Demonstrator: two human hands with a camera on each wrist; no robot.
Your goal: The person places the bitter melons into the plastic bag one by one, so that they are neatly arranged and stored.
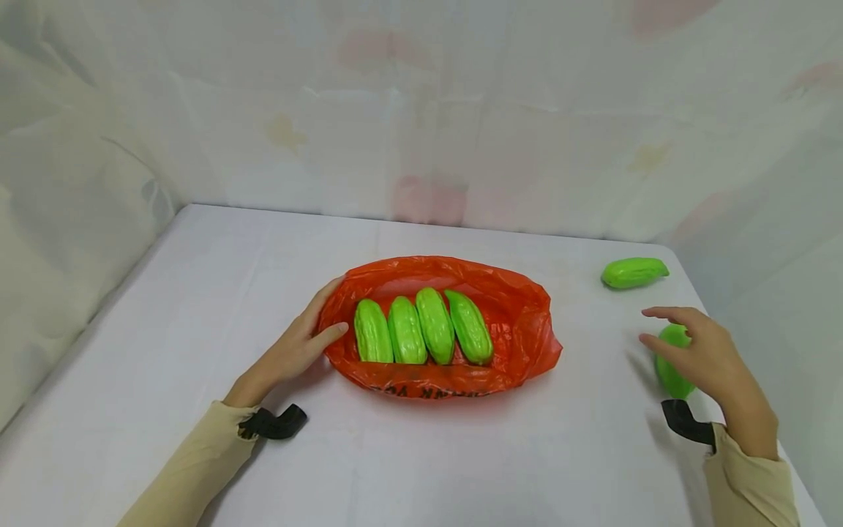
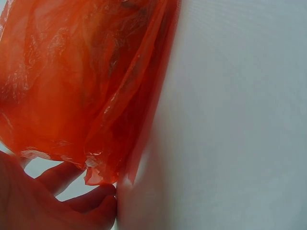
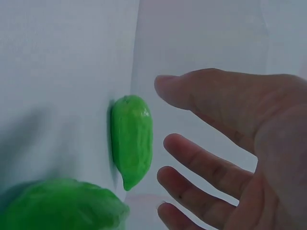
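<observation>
A red plastic bag (image 1: 527,329) lies on the white table with its mouth open upward. Several green ridged gourds (image 1: 469,328) lie side by side inside it. My left hand (image 1: 299,348) holds the bag's left rim, thumb over the edge and fingers along the outside. In the left wrist view, fingertips touch the bag's crumpled corner. At the right, my right hand (image 1: 705,355) hovers with spread, slightly bent fingers over a loose green gourd (image 1: 673,377), partly covering it in the head view. Nothing shows between those fingers in the right wrist view.
Another green gourd (image 1: 634,272) lies farther back, near the table's back right corner. The white table (image 1: 421,461) meets a patterned pale curtain (image 1: 421,132) at the back, and pale cloth hangs along both sides.
</observation>
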